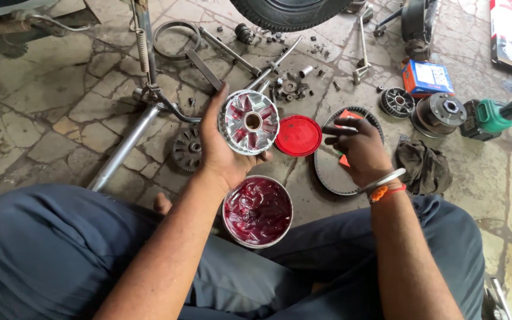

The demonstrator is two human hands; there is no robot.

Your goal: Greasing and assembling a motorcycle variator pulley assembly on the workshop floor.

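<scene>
A person sits on a cracked stone floor. The left hand grasps a round silver metal pulley — red grease smeared in its pockets — held above an open tin of red grease. The right hand, fingers loosely curled and grease-blackened, holds nothing, hovering over a rubber drive belt. A red lid lies between the hands.

Shiny ribbed metal pulley, glossy red grease, matt cracked stone floor.
</scene>
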